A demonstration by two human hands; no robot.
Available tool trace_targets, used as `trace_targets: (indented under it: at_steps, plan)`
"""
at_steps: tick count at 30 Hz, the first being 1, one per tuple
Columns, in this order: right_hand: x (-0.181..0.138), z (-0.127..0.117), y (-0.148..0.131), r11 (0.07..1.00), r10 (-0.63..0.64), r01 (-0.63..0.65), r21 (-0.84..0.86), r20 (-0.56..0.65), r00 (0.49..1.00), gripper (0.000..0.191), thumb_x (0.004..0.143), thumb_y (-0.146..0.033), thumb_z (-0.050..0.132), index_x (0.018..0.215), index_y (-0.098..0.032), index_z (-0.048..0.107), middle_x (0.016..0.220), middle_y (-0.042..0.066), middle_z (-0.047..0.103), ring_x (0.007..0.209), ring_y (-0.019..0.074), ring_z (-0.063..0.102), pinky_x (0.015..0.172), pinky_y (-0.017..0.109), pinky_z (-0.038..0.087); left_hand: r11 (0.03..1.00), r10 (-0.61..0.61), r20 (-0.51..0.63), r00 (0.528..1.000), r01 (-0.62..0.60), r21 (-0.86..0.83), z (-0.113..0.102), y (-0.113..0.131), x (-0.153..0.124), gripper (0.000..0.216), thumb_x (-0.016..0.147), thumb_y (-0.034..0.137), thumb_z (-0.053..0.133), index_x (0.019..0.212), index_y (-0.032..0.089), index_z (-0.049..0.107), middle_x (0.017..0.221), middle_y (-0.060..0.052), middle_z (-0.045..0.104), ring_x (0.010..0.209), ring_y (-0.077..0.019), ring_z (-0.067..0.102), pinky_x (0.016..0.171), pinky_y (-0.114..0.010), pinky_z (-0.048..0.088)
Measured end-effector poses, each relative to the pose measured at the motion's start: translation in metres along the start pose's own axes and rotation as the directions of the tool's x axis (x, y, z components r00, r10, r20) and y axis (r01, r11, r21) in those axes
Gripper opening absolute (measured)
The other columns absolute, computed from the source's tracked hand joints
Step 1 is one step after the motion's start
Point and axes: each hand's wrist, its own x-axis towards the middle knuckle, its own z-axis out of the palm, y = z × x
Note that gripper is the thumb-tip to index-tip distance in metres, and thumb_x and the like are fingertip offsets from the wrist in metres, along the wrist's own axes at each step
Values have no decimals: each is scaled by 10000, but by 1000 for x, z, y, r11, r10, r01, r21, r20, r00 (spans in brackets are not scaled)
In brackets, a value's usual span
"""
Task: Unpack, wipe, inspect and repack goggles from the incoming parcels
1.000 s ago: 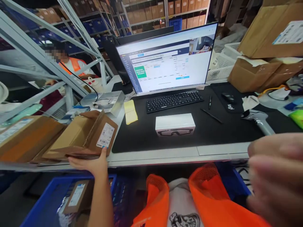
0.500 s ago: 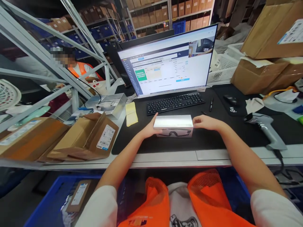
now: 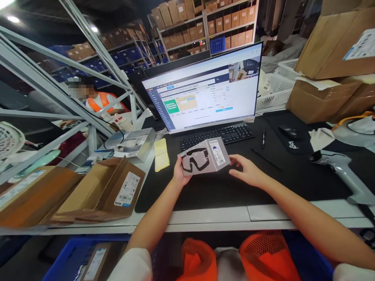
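Note:
A white box (image 3: 202, 158) printed with a goggles picture is raised off the black desk mat (image 3: 263, 183) and tilted toward me, its labelled end facing right. My left hand (image 3: 179, 173) grips its left end from below. My right hand (image 3: 245, 170) holds the right end, fingers curled at the labelled side. A black keyboard (image 3: 234, 133) lies just behind the box, in front of the lit monitor (image 3: 202, 91).
An open cardboard carton (image 3: 102, 191) and other cartons lie left on the desk edge. A barcode scanner (image 3: 341, 171), mouse (image 3: 288, 132), pens and stacked cartons (image 3: 328, 66) sit to the right. A blue crate (image 3: 73, 257) stands below left. Another person in an orange vest (image 3: 101, 102) sits behind the metal racking.
My hands went from the carton and the right side to the white box, took hold of both ends, then lifted and tipped it so its goggles face points at me.

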Motion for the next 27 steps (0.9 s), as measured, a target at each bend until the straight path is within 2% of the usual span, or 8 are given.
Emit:
trace_targets:
  at_steps: [3,6,9,12,14,18,23,27]
  plan:
    - [-5,7,3,995,-27,27,94,2,1000,790,880,-550,672,1549,-250,379,1275,137,643,1081,288,663,928,478,536,999,-6,9,1000,6,-42,4,-2,-4,516,965,574,524,1145,130,713,1050,-108,789,989,-274,742,1073,-482,514]
    - [-9,12,3,982,-31,34,186,-19,999,1040,824,-675,696,1637,-260,199,1410,167,570,1173,329,636,981,509,518,1000,13,-15,1000,-13,2,4,-12,-6,542,937,601,571,1193,142,701,1105,-112,778,1079,-300,719,1092,-499,495]
    - [-11,15,3,950,20,-9,312,-32,999,1114,789,-736,697,1648,-291,144,1568,163,436,1314,358,557,1055,526,485,992,109,21,994,-110,65,3,-24,-9,688,816,651,716,1323,192,639,1250,-105,733,1239,-323,645,1137,-490,454]
    - [-9,15,3,920,85,-42,390,-93,992,1069,803,-722,695,1635,-282,188,1607,158,390,1381,350,508,1123,523,443,965,216,141,966,-234,122,1,-34,-15,903,716,669,804,1466,259,514,1441,-99,621,1376,-325,541,1188,-465,400]
    - [-8,11,3,929,98,-26,369,-179,979,1013,806,-697,707,1610,-265,269,1587,158,424,1386,346,505,1150,522,417,948,220,232,947,-264,176,-1,-37,-18,965,714,655,815,1518,273,441,1514,-108,551,1427,-327,485,1215,-467,359]
    - [-7,-5,4,966,26,71,250,-362,932,840,814,-655,718,1512,-261,467,1515,131,518,1355,343,525,1151,508,413,909,108,391,914,-250,334,-5,-38,-20,1028,692,588,865,1543,274,380,1520,-130,524,1435,-358,456,1222,-525,317]
    - [-9,-22,0,971,-57,161,177,-481,875,761,788,-671,711,1407,-245,590,1375,122,614,1218,348,605,1052,494,487,819,-68,512,856,-245,519,-2,-41,-18,1005,564,489,962,1421,243,500,1459,-149,555,1390,-395,493,1183,-565,347]
    - [-1,-27,-28,973,-138,216,86,-533,835,739,771,-675,722,1370,-253,626,1238,114,660,1072,318,651,915,452,542,652,-162,545,823,-325,685,3,-40,-24,1013,550,437,970,1433,240,516,1607,-181,388,1446,-420,427,1206,-611,297]
